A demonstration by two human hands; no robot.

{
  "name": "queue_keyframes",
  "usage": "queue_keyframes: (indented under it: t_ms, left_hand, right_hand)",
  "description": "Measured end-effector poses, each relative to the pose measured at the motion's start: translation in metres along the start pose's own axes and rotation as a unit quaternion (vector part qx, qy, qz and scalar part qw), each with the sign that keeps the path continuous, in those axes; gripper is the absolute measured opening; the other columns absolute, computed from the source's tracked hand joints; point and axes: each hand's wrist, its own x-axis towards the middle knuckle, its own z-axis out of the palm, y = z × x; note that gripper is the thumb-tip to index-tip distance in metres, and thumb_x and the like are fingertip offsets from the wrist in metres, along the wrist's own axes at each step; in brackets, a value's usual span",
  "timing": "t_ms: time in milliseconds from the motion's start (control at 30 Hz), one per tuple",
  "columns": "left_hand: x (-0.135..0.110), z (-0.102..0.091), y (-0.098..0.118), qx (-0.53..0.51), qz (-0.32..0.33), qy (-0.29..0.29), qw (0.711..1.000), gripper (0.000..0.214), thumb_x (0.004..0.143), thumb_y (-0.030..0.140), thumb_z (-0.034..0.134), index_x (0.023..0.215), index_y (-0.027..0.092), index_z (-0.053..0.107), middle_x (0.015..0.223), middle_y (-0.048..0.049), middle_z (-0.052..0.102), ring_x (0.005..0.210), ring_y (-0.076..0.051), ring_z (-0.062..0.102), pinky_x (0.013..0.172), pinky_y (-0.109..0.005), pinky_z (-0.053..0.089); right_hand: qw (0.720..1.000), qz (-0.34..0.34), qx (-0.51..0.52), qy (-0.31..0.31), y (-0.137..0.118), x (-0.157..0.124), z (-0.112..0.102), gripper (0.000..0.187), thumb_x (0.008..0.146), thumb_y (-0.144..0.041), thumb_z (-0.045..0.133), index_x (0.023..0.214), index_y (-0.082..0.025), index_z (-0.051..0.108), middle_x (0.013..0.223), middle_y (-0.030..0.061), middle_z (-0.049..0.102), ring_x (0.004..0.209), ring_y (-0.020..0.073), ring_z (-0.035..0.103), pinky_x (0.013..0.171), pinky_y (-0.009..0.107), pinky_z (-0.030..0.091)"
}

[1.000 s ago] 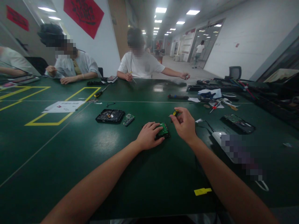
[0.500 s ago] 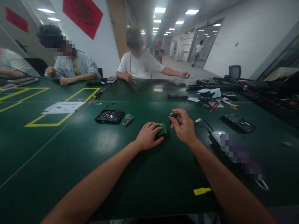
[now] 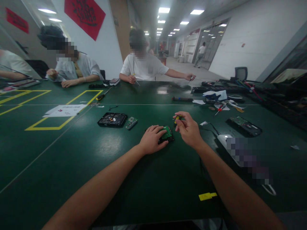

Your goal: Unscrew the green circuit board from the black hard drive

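My left hand holds a hard drive down on the green table, its fingers over the top and the thumb at the near edge. The drive's green circuit board faces up, partly covered by my fingers. My right hand, just right of the drive, is closed round the black and yellow handle of a screwdriver. I cannot make out where its tip is. Left of my hands lie another black hard drive and a loose circuit board.
To the right are another drive, a white device with a cable, and scattered tools. A paper sheet and a second screwdriver lie to the left. Co-workers sit across the table.
The screwdriver handle has turned in my right fingers and shows more yellow. My left hand and the hard drive have stayed put. A person in the background has shifted left.
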Motion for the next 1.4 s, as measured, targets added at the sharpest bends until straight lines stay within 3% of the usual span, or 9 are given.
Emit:
queue_keyframes:
  t_ms: [200,433,600,833,1133,1233,1333,1400]
  left_hand:
    - [0.000,0.000,0.000,-0.002,0.000,0.003,1.000,0.061,0.095,0.056,0.066,0.147,0.026,0.061,0.153,-0.0110,0.059,0.144,-0.038,0.049,0.122,-0.061,0.039]
    - [0.000,0.001,0.000,-0.002,-0.001,0.004,1.000,0.061,0.096,0.058,0.065,0.147,0.026,0.061,0.152,-0.0109,0.059,0.144,-0.038,0.049,0.122,-0.060,0.038]
    - [0.000,0.000,0.000,-0.003,-0.002,-0.001,1.000,0.061,0.096,0.058,0.064,0.148,0.026,0.060,0.152,-0.0112,0.059,0.145,-0.038,0.048,0.122,-0.061,0.038]
    - [0.000,-0.001,0.000,-0.008,0.000,0.000,1.000,0.062,0.095,0.057,0.065,0.148,0.026,0.060,0.152,-0.0119,0.059,0.145,-0.039,0.048,0.122,-0.062,0.038]
    - [0.000,-0.001,0.001,-0.007,0.003,0.003,1.000,0.061,0.096,0.056,0.065,0.147,0.025,0.061,0.152,-0.0121,0.059,0.145,-0.038,0.048,0.122,-0.061,0.038]
    - [0.000,0.000,0.001,-0.004,0.002,0.002,1.000,0.061,0.095,0.056,0.066,0.147,0.025,0.061,0.152,-0.0115,0.059,0.145,-0.038,0.048,0.122,-0.060,0.039]
    - [-0.001,0.000,0.000,-0.001,0.000,0.004,1.000,0.061,0.096,0.057,0.065,0.148,0.024,0.060,0.152,-0.0112,0.059,0.145,-0.038,0.048,0.123,-0.060,0.038]
    - [-0.001,0.000,0.001,-0.001,0.000,0.004,1.000,0.061,0.097,0.057,0.064,0.148,0.024,0.060,0.153,-0.0111,0.058,0.145,-0.038,0.048,0.123,-0.060,0.038]
  right_hand:
    - [0.999,0.011,-0.036,-0.032,-0.006,0.009,-0.002,0.029,0.107,-0.036,0.055,0.136,-0.030,0.055,0.119,0.0054,0.071,0.064,0.0121,0.065,0.063,0.032,0.055]
    - [0.999,0.034,0.022,-0.031,-0.006,0.009,-0.002,0.026,0.104,-0.048,0.061,0.122,-0.029,0.063,0.103,0.0013,0.066,0.060,0.0103,0.062,0.053,0.027,0.048]
    - [0.994,0.030,0.057,-0.090,-0.012,0.014,-0.001,0.026,0.106,-0.046,0.058,0.124,-0.028,0.065,0.115,0.0027,0.070,0.054,0.0065,0.056,0.052,0.026,0.046]
    - [0.992,0.061,0.095,-0.050,-0.008,0.011,-0.003,0.031,0.106,-0.052,0.056,0.123,-0.027,0.062,0.109,0.0026,0.071,0.059,0.0095,0.056,0.054,0.026,0.047]
    - [0.998,0.029,-0.060,-0.022,-0.007,0.013,0.000,0.022,0.101,-0.048,0.066,0.109,-0.028,0.062,0.086,-0.0008,0.068,0.068,0.0165,0.059,0.066,0.032,0.045]
    - [0.995,-0.006,-0.096,-0.027,-0.012,0.017,-0.001,0.017,0.101,-0.045,0.066,0.102,-0.027,0.066,0.090,0.0009,0.067,0.076,0.0183,0.060,0.072,0.033,0.045]
    - [0.999,-0.006,-0.023,-0.033,-0.008,0.023,0.007,0.020,0.101,-0.046,0.064,0.103,-0.026,0.066,0.101,0.0037,0.069,0.091,0.0204,0.063,0.080,0.035,0.048]
    - [0.992,0.049,0.112,-0.038,-0.002,0.026,0.016,0.026,0.101,-0.052,0.063,0.104,-0.026,0.060,0.088,0.0004,0.068,0.080,0.0185,0.063,0.075,0.033,0.050]
